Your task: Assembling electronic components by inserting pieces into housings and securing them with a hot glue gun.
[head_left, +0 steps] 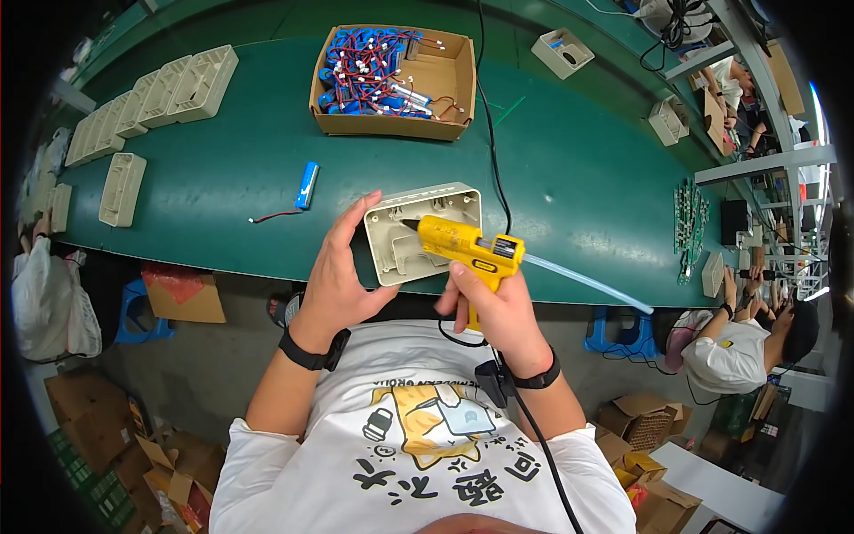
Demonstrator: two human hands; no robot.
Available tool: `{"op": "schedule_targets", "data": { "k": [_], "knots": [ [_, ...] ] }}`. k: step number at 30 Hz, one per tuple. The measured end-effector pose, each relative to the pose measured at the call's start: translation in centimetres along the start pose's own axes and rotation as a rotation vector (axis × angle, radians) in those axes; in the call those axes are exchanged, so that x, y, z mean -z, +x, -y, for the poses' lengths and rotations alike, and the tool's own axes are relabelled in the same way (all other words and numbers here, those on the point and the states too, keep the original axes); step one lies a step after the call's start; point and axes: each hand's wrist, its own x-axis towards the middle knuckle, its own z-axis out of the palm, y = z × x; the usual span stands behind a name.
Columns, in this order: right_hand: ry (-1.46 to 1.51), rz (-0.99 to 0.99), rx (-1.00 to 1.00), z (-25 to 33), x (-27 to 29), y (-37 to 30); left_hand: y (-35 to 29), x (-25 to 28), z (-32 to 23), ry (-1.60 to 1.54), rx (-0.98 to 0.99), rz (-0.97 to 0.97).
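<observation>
My right hand (pixel 503 311) is wrapped around the handle of a yellow hot glue gun (pixel 455 238). A clear glue stick (pixel 587 283) sticks out of the gun's back end. The dark nozzle points left, over the inside of a beige plastic housing (pixel 386 256), and whether it touches the plastic I cannot tell. My left hand (pixel 340 280) grips that housing by its left side, fingers along the edge and thumb at the near corner. The housing is tilted, its hollow side facing me. Beyond my left hand lies a blue cylindrical battery (pixel 308 185) with a red-and-black lead.
A cardboard box (pixel 391 127) of blue wired batteries stands at the back. More beige housings (pixel 203 84) line the green table (pixel 222 214) on the left. A black cable (pixel 491 133) crosses the table. Circuit boards (pixel 689 227) lie right, near another person (pixel 729 351).
</observation>
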Motion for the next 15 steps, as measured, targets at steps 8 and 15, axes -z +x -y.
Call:
{"op": "schedule_targets", "data": {
  "k": [8, 15],
  "knots": [
    [0.031, -0.192, 0.206, -3.5, 1.7, -1.2, 2.2, -0.8, -4.0, -0.101, -0.138, -0.024],
    [0.052, -0.237, 0.233, -4.1, 1.1, -1.7, 2.9, -1.2, -5.9, -0.060, -0.163, 0.059]
  ]
}}
